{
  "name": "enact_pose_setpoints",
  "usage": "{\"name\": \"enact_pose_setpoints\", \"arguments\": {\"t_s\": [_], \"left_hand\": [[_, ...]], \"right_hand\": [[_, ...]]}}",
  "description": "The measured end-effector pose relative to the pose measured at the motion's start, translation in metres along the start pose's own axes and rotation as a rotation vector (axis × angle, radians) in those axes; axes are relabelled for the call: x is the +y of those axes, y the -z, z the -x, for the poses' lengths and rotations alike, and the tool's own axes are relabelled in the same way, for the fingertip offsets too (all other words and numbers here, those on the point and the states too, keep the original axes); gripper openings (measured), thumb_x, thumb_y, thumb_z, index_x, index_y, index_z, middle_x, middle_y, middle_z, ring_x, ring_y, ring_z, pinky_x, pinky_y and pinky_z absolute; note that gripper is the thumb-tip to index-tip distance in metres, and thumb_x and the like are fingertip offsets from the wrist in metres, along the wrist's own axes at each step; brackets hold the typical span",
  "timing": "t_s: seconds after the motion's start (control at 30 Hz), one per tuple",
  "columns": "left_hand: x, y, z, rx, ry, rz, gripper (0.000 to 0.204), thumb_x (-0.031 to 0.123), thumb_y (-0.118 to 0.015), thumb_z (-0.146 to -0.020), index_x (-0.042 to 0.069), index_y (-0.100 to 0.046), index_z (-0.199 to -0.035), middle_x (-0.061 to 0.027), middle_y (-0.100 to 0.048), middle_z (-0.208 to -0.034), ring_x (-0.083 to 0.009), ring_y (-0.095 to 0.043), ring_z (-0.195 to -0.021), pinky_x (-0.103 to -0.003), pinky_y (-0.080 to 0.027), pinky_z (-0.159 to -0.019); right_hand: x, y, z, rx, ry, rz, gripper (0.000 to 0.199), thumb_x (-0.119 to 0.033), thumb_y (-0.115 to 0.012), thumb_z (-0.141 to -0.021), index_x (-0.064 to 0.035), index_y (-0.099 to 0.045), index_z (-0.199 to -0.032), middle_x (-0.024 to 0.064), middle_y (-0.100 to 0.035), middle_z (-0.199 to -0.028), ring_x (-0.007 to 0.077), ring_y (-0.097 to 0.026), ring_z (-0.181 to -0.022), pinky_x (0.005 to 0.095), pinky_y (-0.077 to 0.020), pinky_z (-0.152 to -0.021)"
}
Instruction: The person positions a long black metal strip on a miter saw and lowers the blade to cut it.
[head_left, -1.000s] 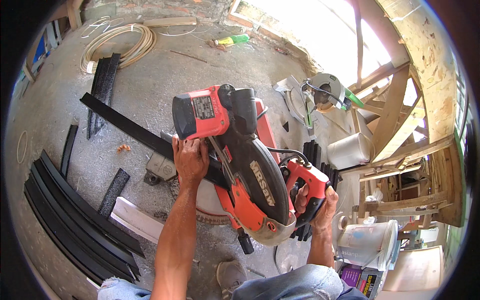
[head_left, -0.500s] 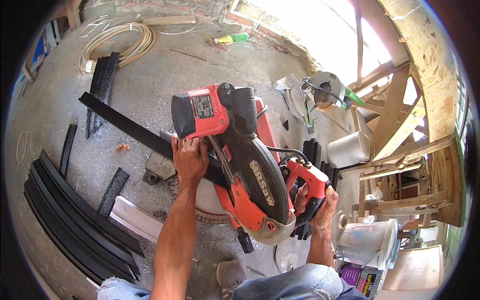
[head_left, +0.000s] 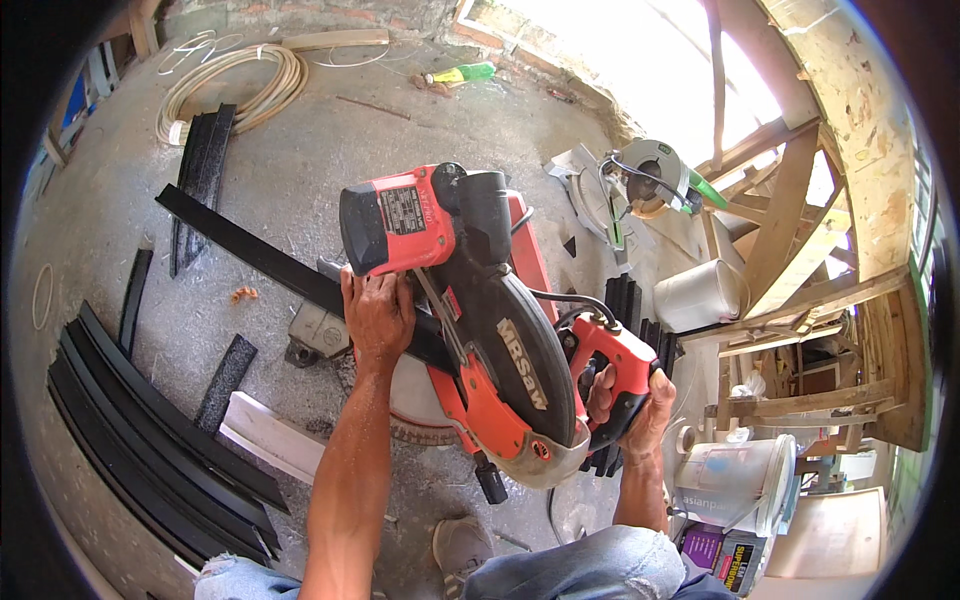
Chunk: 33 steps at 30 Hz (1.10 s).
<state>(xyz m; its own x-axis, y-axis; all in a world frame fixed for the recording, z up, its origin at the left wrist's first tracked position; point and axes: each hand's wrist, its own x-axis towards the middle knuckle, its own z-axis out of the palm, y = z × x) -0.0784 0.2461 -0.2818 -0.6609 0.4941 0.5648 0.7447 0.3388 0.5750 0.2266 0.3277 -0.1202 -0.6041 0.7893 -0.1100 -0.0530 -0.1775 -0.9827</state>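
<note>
A red and black miter saw (head_left: 510,330) stands on the floor in front of me, its head lowered at a slant. My right hand (head_left: 645,415) is closed around its red and black handle (head_left: 625,365), thumb on top. Under the saw's motor housing, my left hand (head_left: 378,320) grips a long black profile strip (head_left: 255,245), its fingertips partly hidden. The strip runs from the far left across the saw's base (head_left: 320,328) to beneath the blade guard. Where the blade meets the strip is hidden by the guard.
Several black profile strips (head_left: 150,440) lie at left, beside a white strip (head_left: 270,435). A coiled hose (head_left: 285,85) and green bottle (head_left: 465,74) lie at the back. Another miter saw (head_left: 650,180), a white bucket (head_left: 700,297), a paint bucket (head_left: 735,480) and timber (head_left: 790,210) stand at right.
Hardly anything differs. The view has shifted very slightly; both hands, the saw and the black strip keep their places relative to each other.
</note>
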Motion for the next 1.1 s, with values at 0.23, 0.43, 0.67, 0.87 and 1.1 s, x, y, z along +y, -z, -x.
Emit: {"name": "enact_pose_setpoints", "arguments": {"t_s": [0.23,0.43,0.67,0.87,1.1], "left_hand": [[-0.003,0.0,0.001,-0.045,0.006,-0.054,0.023,0.02,-0.054,-0.097,0.003,-0.07,-0.098,-0.0151,-0.068,-0.099,-0.0364,-0.06,-0.103,-0.055,-0.031,-0.112],[-0.001,0.0,0.001,-0.034,-0.002,-0.042,0.025,0.021,-0.054,-0.098,0.003,-0.07,-0.099,-0.0147,-0.069,-0.099,-0.0362,-0.06,-0.103,-0.055,-0.031,-0.112],[-0.001,-0.001,0.001,-0.051,0.023,-0.015,0.022,0.02,-0.057,-0.092,0.001,-0.069,-0.096,-0.0184,-0.067,-0.096,-0.0382,-0.059,-0.105,-0.055,-0.031,-0.113],[-0.002,-0.001,0.001,-0.057,0.016,-0.038,0.025,0.02,-0.055,-0.096,0.001,-0.069,-0.094,-0.017,-0.067,-0.094,-0.0377,-0.059,-0.102,-0.055,-0.03,-0.113],[-0.003,-0.001,0.002,-0.068,0.021,-0.024,0.027,0.021,-0.052,-0.098,0.001,-0.069,-0.095,-0.0151,-0.068,-0.096,-0.0364,-0.059,-0.101,-0.055,-0.03,-0.113]], "right_hand": [[-0.003,-0.002,-0.003,-0.014,0.012,-0.004,0.065,-0.066,-0.049,-0.091,-0.0025,-0.061,-0.094,0.0077,-0.059,-0.069,0.0161,-0.054,-0.052,0.0281,-0.0441,-0.048],[-0.003,-0.004,-0.004,0.016,0.013,-0.102,0.065,-0.062,-0.06,-0.087,0.0024,-0.067,-0.092,0.0123,-0.063,-0.068,0.02,-0.059,-0.052,0.0296,-0.0475,-0.046],[-0.004,-0.002,-0.004,0.025,0.007,-0.077,0.067,-0.064,-0.06,-0.086,0.0022,-0.067,-0.093,0.0123,-0.064,-0.068,0.0197,-0.059,-0.052,0.0299,-0.0472,-0.045],[-0.007,-0.006,-0.004,0.018,0.016,-0.022,0.07,-0.067,-0.058,-0.086,0.002,-0.066,-0.095,0.0116,-0.064,-0.069,0.0192,-0.06,-0.053,0.0297,-0.0479,-0.048],[-0.009,-0.015,-0.003,0.095,0.003,-0.002,0.071,-0.068,-0.051,-0.09,0.0008,-0.063,-0.098,0.0099,-0.062,-0.07,0.0187,-0.059,-0.054,0.029,-0.0481,-0.049]]}}
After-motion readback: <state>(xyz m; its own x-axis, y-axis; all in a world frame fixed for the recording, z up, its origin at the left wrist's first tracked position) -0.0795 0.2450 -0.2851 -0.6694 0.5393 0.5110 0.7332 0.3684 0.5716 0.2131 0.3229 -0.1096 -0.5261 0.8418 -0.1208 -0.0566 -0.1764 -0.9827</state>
